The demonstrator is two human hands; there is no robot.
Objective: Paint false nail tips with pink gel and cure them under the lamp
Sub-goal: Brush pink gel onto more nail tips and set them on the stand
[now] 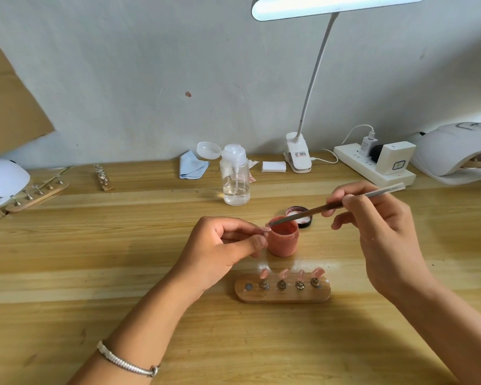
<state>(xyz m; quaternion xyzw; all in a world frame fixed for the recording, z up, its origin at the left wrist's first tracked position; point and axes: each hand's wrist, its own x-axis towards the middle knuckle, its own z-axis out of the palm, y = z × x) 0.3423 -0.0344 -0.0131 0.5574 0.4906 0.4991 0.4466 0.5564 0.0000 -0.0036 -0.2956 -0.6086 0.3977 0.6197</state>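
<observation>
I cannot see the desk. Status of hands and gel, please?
Right hand grips brush, bristles at gel jar. Left hand pinches small piece, likely nail tip, beside jar. Nothing in the way.

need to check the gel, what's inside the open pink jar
Pink gel shows inside the jar, and the tip of the brush held by the right hand reaches over its rim. The jar's wall hides how deep the gel goes.
</observation>
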